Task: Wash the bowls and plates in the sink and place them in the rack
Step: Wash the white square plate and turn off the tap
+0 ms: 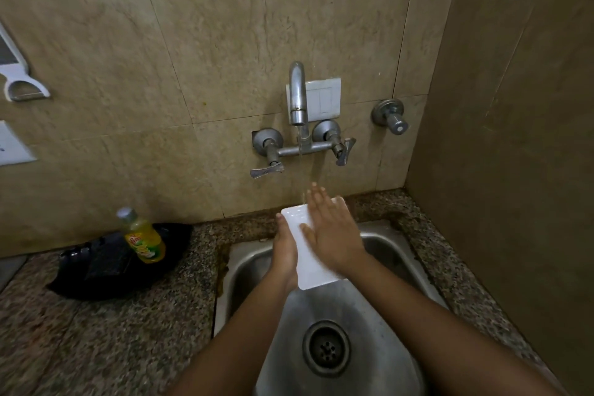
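A white rectangular plate (309,262) is held over the steel sink (379,325), tilted up under the water stream from the tap (297,93). My left hand (284,251) grips the plate along its left edge. My right hand (331,228) lies flat on the plate's upper face, fingers spread, with the water falling by its fingertips. No rack is in view.
A yellow dish-soap bottle (143,236) stands on a black cloth or bag (106,267) on the granite counter (96,341) to the left. Tap handles (266,170) stick out from the tiled wall. A side wall (514,170) closes the right. The drain (326,347) is uncovered.
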